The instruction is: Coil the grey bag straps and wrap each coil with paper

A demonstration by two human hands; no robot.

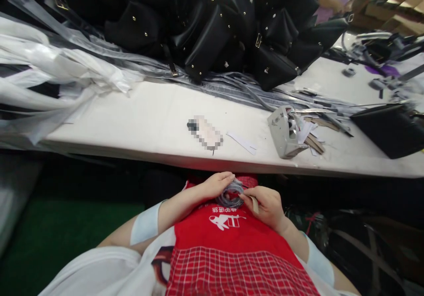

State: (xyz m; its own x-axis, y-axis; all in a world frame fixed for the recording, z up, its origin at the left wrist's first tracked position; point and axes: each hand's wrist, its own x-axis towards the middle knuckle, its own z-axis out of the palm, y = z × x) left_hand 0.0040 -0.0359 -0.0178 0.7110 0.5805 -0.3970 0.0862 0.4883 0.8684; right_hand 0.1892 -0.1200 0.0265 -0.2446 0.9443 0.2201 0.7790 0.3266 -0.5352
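In my lap, against the red apron (207, 229), is a coil (231, 199) of grey, plastic-looking strap. My left hand (217, 185) holds it from the left, its fingers lying over the top of the coil. On the other side my right hand (266, 204) pinches a narrow tan strip (255, 205) that looks like tape or paper. The right fingertips meet the coil's right edge. What lies under the left palm is hidden.
A white table (159, 115) runs in front of me. On it are a blurred-out flat object (207, 132), a white paper strip (241, 143), a grey tape dispenser (283, 132) and a black panel (391, 128). Black bags (212, 31) are piled behind. Another person (338, 0) stands far right.
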